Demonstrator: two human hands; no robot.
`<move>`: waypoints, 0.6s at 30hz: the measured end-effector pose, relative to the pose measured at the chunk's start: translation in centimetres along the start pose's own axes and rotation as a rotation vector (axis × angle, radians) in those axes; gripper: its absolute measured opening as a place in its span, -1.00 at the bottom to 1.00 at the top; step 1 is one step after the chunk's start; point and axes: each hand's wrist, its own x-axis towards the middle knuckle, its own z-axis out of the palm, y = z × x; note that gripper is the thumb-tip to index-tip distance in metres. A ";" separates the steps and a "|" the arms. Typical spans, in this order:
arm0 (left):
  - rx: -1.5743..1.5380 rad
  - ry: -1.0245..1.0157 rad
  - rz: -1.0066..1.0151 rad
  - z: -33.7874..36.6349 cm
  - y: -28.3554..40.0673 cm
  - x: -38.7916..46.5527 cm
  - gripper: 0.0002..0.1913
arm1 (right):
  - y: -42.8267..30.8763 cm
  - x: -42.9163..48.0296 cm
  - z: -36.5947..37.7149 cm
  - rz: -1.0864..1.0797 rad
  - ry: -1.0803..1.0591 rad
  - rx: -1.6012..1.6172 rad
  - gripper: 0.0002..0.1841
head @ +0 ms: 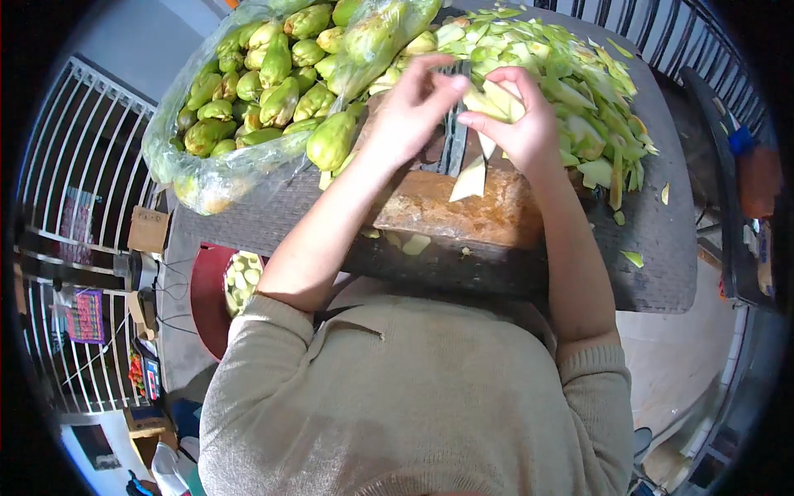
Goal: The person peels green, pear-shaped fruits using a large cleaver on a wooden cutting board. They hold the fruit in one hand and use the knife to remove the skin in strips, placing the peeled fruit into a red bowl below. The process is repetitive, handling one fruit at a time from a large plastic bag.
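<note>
My right hand (pixel 527 118) holds pale, peeled pieces of chayote (pixel 496 102) between thumb and fingers, and a thin pale peel (pixel 469 181) hangs below them. My left hand (pixel 419 105) is raised close by on the left, fingers bent, with nothing visible in it. Between and below the hands, a dark, ridged tool (pixel 456 146) lies on a brown wooden block (pixel 459 208); its exact kind I cannot tell. At the left of the block rests a whole green chayote (pixel 330 141).
A clear plastic bag (pixel 242 164) full of green chayotes stands at the left on the grey table (pixel 670 248). Green peelings (pixel 577 99) are heaped at the right. Below the table's left edge is a red bucket (pixel 208 297) with pale pieces inside.
</note>
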 end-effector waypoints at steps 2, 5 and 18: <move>-0.007 -0.122 -0.153 1.0 1.6 -0.8 -0.71 | -0.4 -0.2 0.2 0.013 -0.108 0.086 -0.35; -0.028 -0.076 -0.164 0.6 1.3 -0.7 -0.74 | 0.1 -0.2 0.2 0.199 -0.198 0.404 -0.40; 0.551 -0.028 0.318 0.9 0.5 -3.5 -0.41 | 1.6 1.6 -2.0 0.374 0.129 0.900 -0.41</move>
